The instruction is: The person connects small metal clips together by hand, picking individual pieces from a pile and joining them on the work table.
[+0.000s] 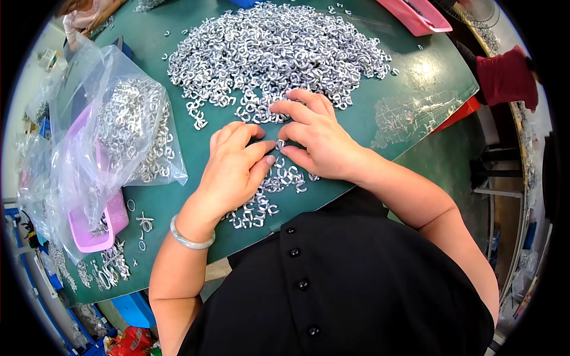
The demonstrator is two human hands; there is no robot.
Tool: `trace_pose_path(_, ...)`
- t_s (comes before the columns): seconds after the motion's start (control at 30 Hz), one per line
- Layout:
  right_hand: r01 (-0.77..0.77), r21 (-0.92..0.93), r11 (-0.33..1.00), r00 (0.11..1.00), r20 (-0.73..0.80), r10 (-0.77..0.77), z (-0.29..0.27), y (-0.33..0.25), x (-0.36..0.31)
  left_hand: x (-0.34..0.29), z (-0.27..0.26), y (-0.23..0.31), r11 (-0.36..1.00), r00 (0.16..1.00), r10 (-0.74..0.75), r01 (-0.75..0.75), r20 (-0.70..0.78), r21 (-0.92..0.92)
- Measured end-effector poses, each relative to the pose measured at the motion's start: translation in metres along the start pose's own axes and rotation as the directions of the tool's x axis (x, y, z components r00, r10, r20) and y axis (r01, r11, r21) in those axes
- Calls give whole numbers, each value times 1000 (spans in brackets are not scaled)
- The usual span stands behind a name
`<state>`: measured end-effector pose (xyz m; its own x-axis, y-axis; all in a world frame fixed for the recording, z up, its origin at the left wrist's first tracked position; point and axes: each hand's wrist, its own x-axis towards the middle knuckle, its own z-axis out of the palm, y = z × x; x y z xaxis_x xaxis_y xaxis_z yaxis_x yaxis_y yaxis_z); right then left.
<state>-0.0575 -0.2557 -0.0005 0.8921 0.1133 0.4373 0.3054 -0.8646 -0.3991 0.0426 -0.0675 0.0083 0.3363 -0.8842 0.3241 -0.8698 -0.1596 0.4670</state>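
A large heap of small silver-grey U-shaped metal pieces [279,50] lies on the green table, just beyond my hands. Between my fingertips is a single U-shaped metal piece [279,144]. My right hand [320,139] pinches it with thumb and index finger, its other fingers stretched over the heap's near edge. My left hand [231,163] is closed, index finger and thumb brought up against the same piece from the left. Below the hands, near the table's front edge, lies a smaller scatter of loose U-shaped pieces [255,212].
At left, a clear plastic bag [139,127] full of metal pieces leans over a pink basket [95,234]. Rings and metal trinkets [113,261] lie at the table's [160,219] near left. A pink tray [418,18] stands far right. Another person [89,18] sits far left.
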Motion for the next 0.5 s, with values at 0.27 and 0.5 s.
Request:
trace_pose_path(0.27, -96, 152, 984, 995, -6, 98, -2, 2, 2, 1, -1, 1, 999, 998, 2, -5, -69, -44)
trace_pose_path(0.5, -97, 327, 940, 992, -51, 119, 1, -3, 7, 1, 5, -1, 989, 978, -22, -10, -209, -149)
